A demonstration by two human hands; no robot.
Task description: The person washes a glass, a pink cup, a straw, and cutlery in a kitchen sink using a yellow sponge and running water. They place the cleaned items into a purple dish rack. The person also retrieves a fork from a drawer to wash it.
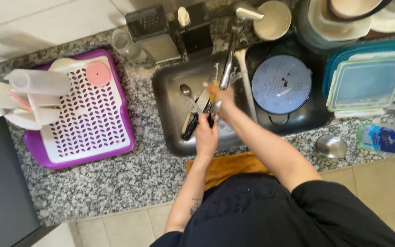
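Note:
Over the steel sink, my left hand grips a bunch of cutlery with dark handles. My right hand is blurred and rubs the upper ends of that cutlery with something yellow, just under the tap. A spoon and several other utensils lie in the sink basin to the left of my hands.
A purple and white drying rack with a clear container, a plate and a fork sits on the left of the granite counter. A light blue colander fills the right basin. Lidded containers, stacked dishes, a grater and a steel lid surround the sink.

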